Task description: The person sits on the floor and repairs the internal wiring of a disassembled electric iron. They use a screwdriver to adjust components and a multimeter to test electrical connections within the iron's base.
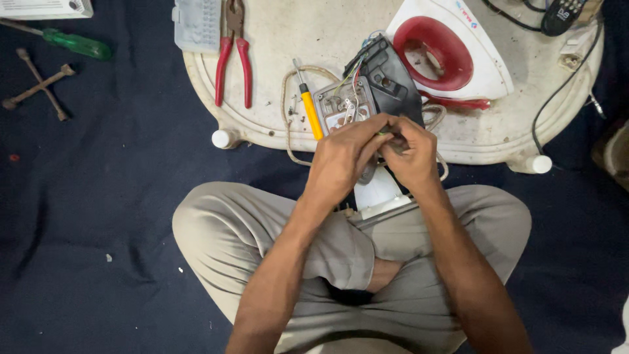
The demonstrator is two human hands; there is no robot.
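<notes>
My left hand [344, 157] and my right hand [413, 154] meet over the front edge of a white board [314, 39], fingers pinched together on a small part I cannot make out. Just beyond the fingertips lies an opened electric iron: its metal plate with wiring [341, 105] and black inner housing [390, 78]. The white and red iron cover [452, 49] rests behind. A white piece [379, 193] sits under my hands on my lap.
A yellow-handled screwdriver [310, 111] lies left of the plate, red-handled pliers [233, 52] and a clear bit box [196, 25] further left. A green screwdriver [73, 42] and a cross wrench [39, 84] lie on the dark cloth. Black cable [557, 98] and a remote [563, 14] at right.
</notes>
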